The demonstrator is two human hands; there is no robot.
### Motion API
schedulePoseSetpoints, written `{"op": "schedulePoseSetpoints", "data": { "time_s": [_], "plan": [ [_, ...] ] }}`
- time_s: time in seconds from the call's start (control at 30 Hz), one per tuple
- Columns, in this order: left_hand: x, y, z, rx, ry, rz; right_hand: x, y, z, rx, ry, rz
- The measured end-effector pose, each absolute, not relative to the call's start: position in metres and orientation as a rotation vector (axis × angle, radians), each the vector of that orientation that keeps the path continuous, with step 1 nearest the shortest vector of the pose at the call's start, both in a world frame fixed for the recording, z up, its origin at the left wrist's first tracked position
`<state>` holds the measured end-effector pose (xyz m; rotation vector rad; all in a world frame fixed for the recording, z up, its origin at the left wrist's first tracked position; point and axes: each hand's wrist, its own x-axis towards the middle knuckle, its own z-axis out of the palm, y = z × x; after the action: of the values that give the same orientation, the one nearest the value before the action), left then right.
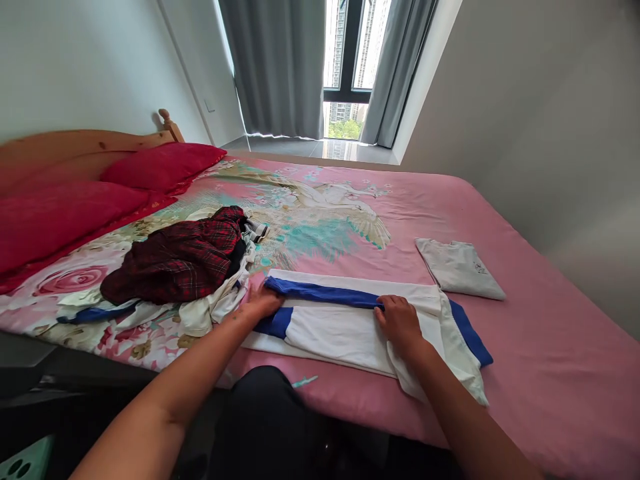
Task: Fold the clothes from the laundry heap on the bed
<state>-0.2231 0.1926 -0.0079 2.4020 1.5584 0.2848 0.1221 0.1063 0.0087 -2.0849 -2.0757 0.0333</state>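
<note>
A white shirt with blue parts [340, 333] lies partly folded along the near edge of the bed, a long blue strip running across it. My left hand [264, 301] is closed on the cloth at the strip's left end; its fingertips are partly hidden by the fabric. At the other end of the strip, my right hand [400, 321] has its fingers curled on the cloth, pinching the blue edge. To the right of that hand, a blue-trimmed part of the shirt spreads loosely over the sheet.
A rumpled pile of clothes, topped by a red plaid garment [183, 257], lies on the left. A folded light grey shirt [459, 268] rests on the pink bed sheet [540, 333] at right. Red pillows [165, 167] lean near the wooden headboard [75, 150]. Grey curtains [275, 67] hang beyond.
</note>
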Motion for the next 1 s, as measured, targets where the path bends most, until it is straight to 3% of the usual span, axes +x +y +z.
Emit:
{"op": "schedulePoseSetpoints", "data": {
  "time_s": [0.2,0.57,0.73,1.0],
  "plan": [
    [-0.284,0.168,-0.01,2.538,1.502,0.376,0.099,0.096,0.006,-1.681,-2.348,0.281],
    [-0.273,0.148,0.001,2.602,1.676,0.322,0.084,0.11,-0.001,-2.031,-2.43,0.166],
    [-0.279,0.147,-0.004,2.646,1.527,0.368,0.083,0.115,0.001,-1.987,-2.467,0.165],
    [-0.282,0.15,0.003,2.645,1.415,0.309,0.095,0.134,0.016,-1.889,-2.754,0.505]
  ]
}}
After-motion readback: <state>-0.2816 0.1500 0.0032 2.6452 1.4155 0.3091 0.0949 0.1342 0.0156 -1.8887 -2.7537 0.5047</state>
